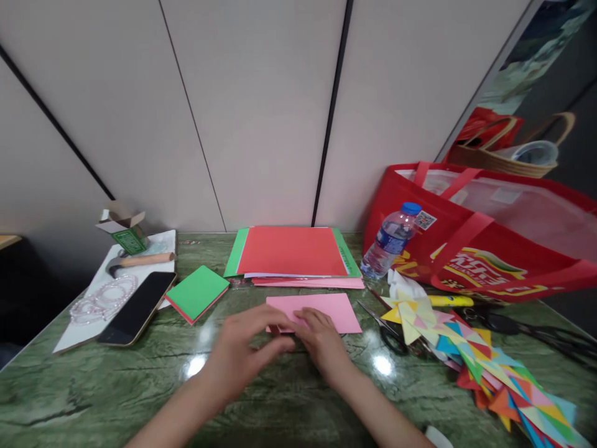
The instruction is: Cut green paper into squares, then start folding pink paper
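A pink paper rectangle (342, 313) lies flat on the green marbled table (186, 398), its long side running left to right. On its lower middle part rests my right hand (321, 341), fingers extended and pressing on the paper. My left hand (252, 342) is over the paper's left end, thumb and fingers apart, the fingertips close to my right hand's. Nothing shows between its fingers. Behind the pink paper lies a stack of coloured sheets with a red one (293, 251) on top.
At left are a green paper stack (198, 292), a phone (140, 310), a hammer (144, 259), beads (105, 298) and a small box (129, 239). At right are scissors (392, 336), a bottle (389, 242), a red bag (466, 242) and folded coloured paper pieces (494, 367).
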Motion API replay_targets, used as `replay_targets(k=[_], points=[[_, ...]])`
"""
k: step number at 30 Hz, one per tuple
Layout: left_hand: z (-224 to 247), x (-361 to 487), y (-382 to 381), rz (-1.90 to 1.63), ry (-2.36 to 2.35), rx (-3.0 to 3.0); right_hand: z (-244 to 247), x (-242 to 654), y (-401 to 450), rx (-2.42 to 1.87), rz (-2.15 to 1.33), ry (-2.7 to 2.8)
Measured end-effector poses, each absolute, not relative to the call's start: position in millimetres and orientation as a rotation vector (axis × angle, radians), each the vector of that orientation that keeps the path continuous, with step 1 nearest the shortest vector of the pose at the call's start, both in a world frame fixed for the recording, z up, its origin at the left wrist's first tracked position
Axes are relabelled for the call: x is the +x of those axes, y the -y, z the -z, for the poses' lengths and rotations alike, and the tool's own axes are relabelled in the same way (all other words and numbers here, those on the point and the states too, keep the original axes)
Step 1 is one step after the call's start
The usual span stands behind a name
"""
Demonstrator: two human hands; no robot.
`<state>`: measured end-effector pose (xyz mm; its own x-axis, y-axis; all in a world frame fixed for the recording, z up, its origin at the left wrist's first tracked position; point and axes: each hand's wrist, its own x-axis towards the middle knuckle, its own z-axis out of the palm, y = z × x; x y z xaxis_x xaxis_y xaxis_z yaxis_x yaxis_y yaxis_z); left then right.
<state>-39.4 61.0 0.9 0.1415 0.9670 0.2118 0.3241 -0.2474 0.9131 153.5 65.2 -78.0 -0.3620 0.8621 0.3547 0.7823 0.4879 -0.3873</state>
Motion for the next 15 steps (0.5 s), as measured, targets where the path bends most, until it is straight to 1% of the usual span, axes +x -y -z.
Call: replay_targets(k=[4, 8, 10, 15], points=[[19, -26, -83, -0.656, -1.214, 2.303, 74, 160, -66, -1.33, -0.217, 2.287], [35, -18, -87, -0.268, -1.186, 2.615, 72, 163, -68, -1.328, -0.198, 2.307], [38, -19, -85, -0.197, -1.178, 2.67, 73, 163, -69, -1.335, -0.166, 2.286], [40, -30, -84, -0.232, -1.168, 2.673, 75, 158, -71, -1.355, -0.12, 2.236]])
